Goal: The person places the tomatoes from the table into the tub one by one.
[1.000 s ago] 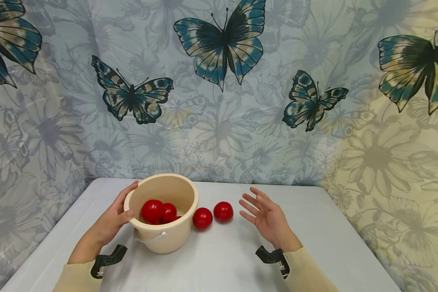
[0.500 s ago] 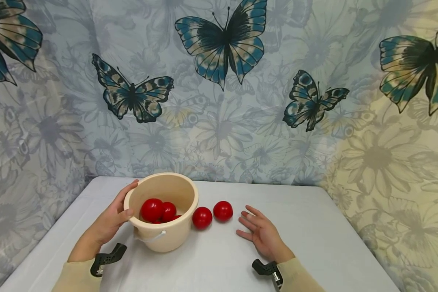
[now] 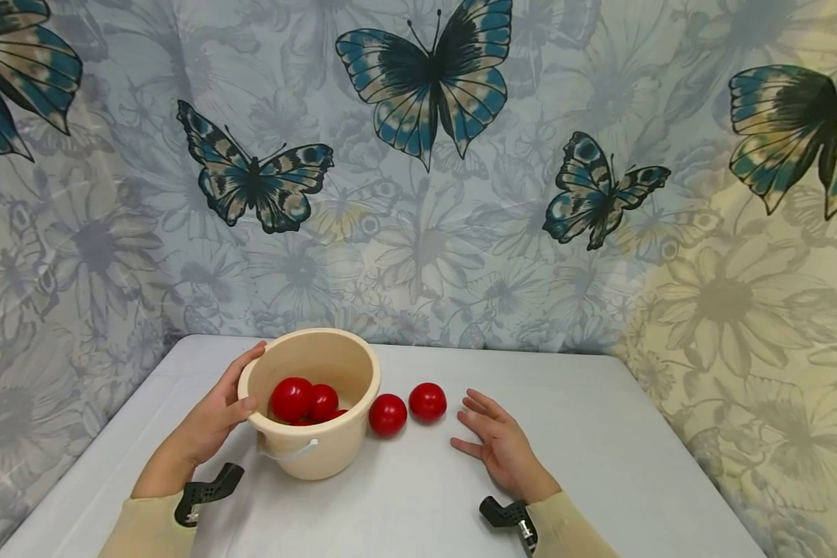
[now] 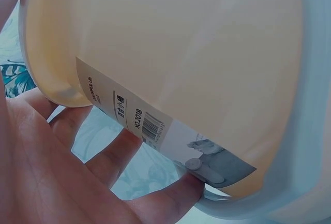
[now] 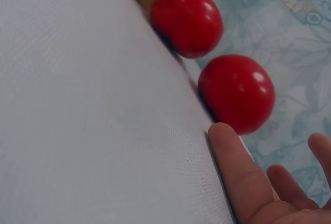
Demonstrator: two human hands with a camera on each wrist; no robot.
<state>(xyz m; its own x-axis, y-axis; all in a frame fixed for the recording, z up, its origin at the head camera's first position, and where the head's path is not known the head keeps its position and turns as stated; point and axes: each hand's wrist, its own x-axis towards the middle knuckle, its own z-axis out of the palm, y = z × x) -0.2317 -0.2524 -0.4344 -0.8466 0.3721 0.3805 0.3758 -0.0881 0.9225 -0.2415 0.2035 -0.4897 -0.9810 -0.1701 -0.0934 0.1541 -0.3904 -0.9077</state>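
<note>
In the head view, my left hand [image 3: 212, 422] grips the side of a cream plastic bucket [image 3: 321, 449], thumb at the rim and fingers along the outer wall. A printed label [image 4: 155, 128] shows on the bucket in the left wrist view, with the fingertips right at its edge. Several glossy red balls [image 3: 291, 399] lie inside, some partly hidden by the wall. One red ball [image 3: 387, 415] sits on the table right beside the bucket, and another red ball [image 3: 428, 402] just right of it. My right hand [image 3: 505, 453] holds nothing, fingers spread loosely near that farther ball.
A white-covered table [image 3: 642, 465] carries everything. Behind it and at both sides rises a floral cloth backdrop [image 3: 425, 256] with butterflies. The bucket's thin white handle [image 3: 296, 452] hangs down its near side.
My right hand has moved toward me and slightly left, lower over the table. My left hand, the bucket and the red balls stay in place.
</note>
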